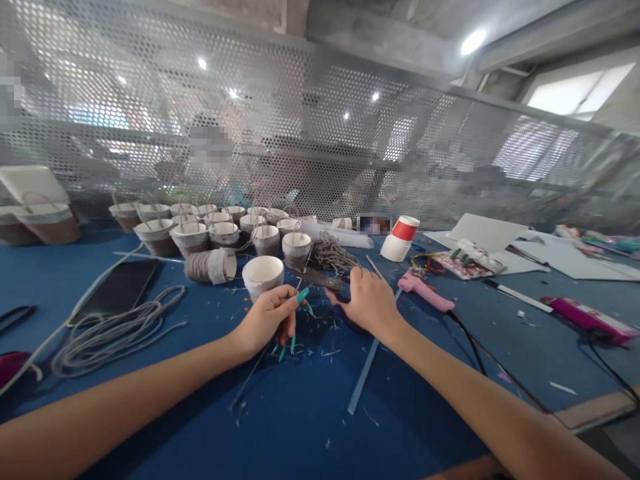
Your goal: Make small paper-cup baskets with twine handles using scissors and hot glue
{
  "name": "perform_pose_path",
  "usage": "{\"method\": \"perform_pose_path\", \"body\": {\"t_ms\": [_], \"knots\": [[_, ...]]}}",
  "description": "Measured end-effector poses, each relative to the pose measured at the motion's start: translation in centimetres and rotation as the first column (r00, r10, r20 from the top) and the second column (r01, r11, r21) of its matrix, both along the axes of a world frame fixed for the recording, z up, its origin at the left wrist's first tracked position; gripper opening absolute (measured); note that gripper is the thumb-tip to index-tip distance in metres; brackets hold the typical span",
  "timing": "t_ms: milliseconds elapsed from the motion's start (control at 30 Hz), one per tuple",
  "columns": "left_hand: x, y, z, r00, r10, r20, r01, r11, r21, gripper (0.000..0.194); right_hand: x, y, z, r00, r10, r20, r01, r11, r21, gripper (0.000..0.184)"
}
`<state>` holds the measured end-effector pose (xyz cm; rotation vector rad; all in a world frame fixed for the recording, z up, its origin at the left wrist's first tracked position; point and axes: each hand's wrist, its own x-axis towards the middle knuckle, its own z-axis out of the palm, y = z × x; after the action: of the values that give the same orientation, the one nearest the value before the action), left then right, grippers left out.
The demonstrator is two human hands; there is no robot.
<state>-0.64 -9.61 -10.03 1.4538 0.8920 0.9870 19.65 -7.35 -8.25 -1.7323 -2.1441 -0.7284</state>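
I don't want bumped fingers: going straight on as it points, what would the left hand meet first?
Probably the pliers in the right hand, though the depth between them and the left hand is hard to judge.

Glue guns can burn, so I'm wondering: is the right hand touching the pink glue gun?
Apart. The head view shows blue tabletop between the right hand and the pink glue gun.
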Motion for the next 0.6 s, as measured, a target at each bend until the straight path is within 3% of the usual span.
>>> {"method": "perform_pose_path", "body": {"t_ms": [600], "knots": [[0.01, -0.17, 0.29, 0.999, 0.025, -0.035, -0.025, 1.0, 0.01, 0.026, -0.03, -0.18, 0.13, 1.0, -0.009, -0.012, 0.008, 1.0, -0.025, 0.055]]}}
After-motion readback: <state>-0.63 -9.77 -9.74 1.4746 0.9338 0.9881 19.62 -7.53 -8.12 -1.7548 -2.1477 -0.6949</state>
